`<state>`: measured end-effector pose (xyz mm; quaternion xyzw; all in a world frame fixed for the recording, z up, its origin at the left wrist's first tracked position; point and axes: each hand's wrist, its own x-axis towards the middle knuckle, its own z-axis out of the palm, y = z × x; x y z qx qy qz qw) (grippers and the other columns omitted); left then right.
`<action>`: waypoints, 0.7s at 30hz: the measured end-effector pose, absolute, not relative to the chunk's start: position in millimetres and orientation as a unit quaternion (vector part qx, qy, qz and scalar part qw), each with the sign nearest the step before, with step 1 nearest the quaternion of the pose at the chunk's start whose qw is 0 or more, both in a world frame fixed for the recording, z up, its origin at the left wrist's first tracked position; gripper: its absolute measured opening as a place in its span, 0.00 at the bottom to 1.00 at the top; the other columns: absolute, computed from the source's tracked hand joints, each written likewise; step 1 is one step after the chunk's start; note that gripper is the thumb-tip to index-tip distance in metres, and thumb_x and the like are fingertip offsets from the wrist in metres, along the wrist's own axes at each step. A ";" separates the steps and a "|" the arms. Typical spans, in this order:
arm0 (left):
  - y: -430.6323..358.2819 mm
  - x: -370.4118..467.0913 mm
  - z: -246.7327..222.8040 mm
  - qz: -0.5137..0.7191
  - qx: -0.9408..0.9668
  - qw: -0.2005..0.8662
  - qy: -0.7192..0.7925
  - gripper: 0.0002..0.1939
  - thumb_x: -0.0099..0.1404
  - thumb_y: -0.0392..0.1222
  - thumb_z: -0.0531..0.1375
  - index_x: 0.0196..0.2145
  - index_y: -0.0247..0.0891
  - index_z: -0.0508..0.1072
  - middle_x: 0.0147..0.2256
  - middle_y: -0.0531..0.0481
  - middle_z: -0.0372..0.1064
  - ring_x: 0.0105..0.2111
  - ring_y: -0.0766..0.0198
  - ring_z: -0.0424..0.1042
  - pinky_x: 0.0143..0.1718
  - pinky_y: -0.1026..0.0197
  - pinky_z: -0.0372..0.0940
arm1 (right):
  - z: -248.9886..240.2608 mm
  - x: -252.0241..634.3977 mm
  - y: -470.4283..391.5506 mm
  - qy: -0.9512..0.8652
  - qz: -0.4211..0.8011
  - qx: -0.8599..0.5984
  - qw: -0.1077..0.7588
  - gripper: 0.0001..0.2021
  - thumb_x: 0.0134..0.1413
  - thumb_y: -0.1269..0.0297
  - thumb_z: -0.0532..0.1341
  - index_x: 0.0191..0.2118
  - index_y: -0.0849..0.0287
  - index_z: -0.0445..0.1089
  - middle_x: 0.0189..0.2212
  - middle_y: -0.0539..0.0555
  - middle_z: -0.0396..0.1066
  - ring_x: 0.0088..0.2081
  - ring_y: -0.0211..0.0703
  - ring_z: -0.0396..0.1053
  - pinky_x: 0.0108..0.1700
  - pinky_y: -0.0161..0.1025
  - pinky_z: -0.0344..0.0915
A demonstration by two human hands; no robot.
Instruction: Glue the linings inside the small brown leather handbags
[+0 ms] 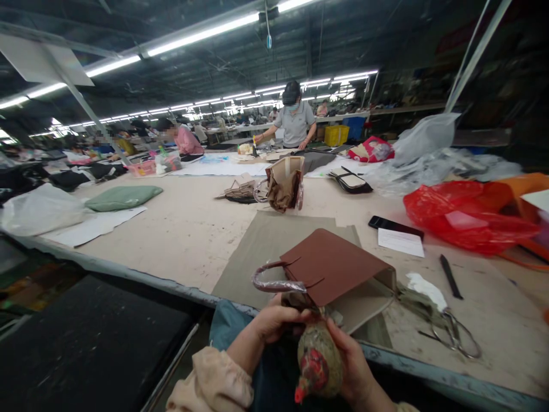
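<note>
A brown handbag (332,266) lies on its side at the near table edge, its beige lining showing at the open right side. Its handle (274,280) is wrapped in clear film. Below the bag, my right hand (354,363) is closed around the side of a grimy, rounded bottle (332,363) with a red nozzle, which points toward me. My left hand (281,320) has its fingers closed at the bag's lower edge, just left of the bottle. The bottle and bag partly hide both hands' fingertips.
Scissors (454,337) and a black pen-like tool (451,277) lie on the right. Beyond are a dark phone (394,226), a white card (401,242) and a red plastic bag (467,217). Another bag (285,183) stands mid-table. A co-worker (295,123) stands across.
</note>
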<state>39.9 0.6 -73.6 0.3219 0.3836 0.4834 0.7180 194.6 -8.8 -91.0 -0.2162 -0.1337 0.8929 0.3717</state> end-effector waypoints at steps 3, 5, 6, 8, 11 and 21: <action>-0.8 47.7 -75.7 0.514 0.301 0.689 0.413 0.12 0.49 0.37 0.68 0.34 0.33 0.79 0.28 0.47 0.74 0.26 0.67 0.67 0.32 0.63 0.62 | -95.1 193.2 -8.8 -0.175 0.886 -0.208 0.376 0.17 0.46 0.53 0.70 0.42 0.55 0.78 0.39 0.53 0.79 0.40 0.44 0.74 0.45 0.38 0.68; -1.1 52.4 -76.9 0.539 0.283 0.662 0.437 0.10 0.48 0.35 0.66 0.32 0.33 0.79 0.27 0.48 0.74 0.23 0.68 0.65 0.29 0.64 0.61 | -95.4 193.2 -7.9 -0.202 0.880 -0.199 0.380 0.16 0.49 0.54 0.68 0.43 0.53 0.78 0.42 0.53 0.78 0.42 0.45 0.74 0.48 0.40 0.67; -1.1 54.1 -77.5 0.550 0.277 0.650 0.445 0.10 0.47 0.35 0.65 0.31 0.33 0.79 0.26 0.48 0.74 0.23 0.68 0.65 0.28 0.65 0.60 | -94.8 193.7 -7.3 -0.216 0.878 -0.195 0.380 0.16 0.51 0.54 0.67 0.44 0.53 0.77 0.44 0.53 0.77 0.44 0.46 0.73 0.50 0.41 0.65; -0.6 56.2 -78.5 0.566 0.273 0.634 0.452 0.10 0.47 0.35 0.65 0.31 0.33 0.79 0.25 0.49 0.73 0.23 0.69 0.64 0.27 0.65 0.60 | -92.7 195.9 -6.7 -0.244 0.873 -0.189 0.378 0.17 0.52 0.55 0.65 0.47 0.52 0.76 0.49 0.54 0.75 0.48 0.49 0.71 0.53 0.43 0.63; 0.2 58.3 -79.2 0.578 0.271 0.619 0.458 0.08 0.47 0.36 0.64 0.28 0.33 0.78 0.24 0.50 0.72 0.23 0.67 0.66 0.27 0.65 0.61 | -88.8 200.0 -8.7 -0.280 0.865 -0.187 0.372 0.21 0.53 0.55 0.64 0.53 0.53 0.73 0.54 0.56 0.71 0.53 0.51 0.69 0.55 0.45 0.61; 7.3 47.8 -86.0 0.703 0.106 0.474 0.520 0.09 0.41 0.35 0.64 0.24 0.37 0.71 0.19 0.58 0.67 0.18 0.70 0.64 0.18 0.69 0.57 | -62.5 225.1 -30.2 -0.347 0.801 -0.279 0.400 0.23 0.48 0.49 0.66 0.48 0.56 0.75 0.50 0.61 0.73 0.45 0.52 0.72 0.45 0.41 0.67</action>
